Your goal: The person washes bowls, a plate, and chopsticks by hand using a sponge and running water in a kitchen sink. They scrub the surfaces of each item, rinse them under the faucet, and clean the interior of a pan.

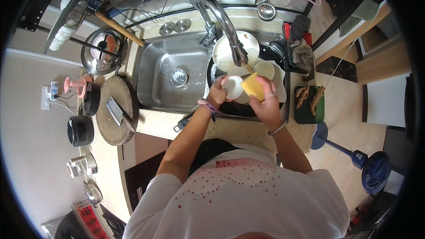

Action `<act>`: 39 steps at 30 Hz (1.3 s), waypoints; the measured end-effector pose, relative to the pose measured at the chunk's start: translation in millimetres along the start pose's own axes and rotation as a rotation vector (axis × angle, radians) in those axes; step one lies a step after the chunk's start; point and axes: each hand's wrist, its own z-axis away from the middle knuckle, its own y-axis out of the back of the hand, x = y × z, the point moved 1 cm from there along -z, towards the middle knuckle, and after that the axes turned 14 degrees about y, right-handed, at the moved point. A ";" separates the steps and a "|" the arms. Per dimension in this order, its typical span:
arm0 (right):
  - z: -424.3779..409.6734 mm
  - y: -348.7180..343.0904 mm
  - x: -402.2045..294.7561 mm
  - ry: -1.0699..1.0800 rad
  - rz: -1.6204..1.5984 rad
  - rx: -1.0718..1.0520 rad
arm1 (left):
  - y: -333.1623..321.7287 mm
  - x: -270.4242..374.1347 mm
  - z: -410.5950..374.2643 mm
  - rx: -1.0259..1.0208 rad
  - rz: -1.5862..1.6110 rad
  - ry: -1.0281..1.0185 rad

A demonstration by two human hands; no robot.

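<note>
Over the right sink basin, my left hand [217, 92] holds a small white bowl [233, 87] tilted, its inside showing. Close to its right, my right hand [267, 102] grips a yellow sponge [253, 87]; whether the sponge touches the bowl I cannot tell. Beneath both hands, a black pan [229, 109] in the basin holds stacked dishes, among them a white plate [251, 42] with brown food bits and a pale round bowl [265, 70]. The pull-down head of the chrome faucet [239, 54] hangs just above the sponge.
The left steel basin [172, 56] has a strainer in its drain. A cleaver [115, 111] lies on the round wooden chopping board [111, 129] at the left. Ginger roots [317, 100] rest in a green tray [303, 118] at the right. A ladle [266, 11] hangs behind the sink.
</note>
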 end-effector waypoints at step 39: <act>-55.5 -71.4 25.0 -0.198 -0.560 -0.684 | 6.1 18.6 12.1 -0.490 0.736 0.325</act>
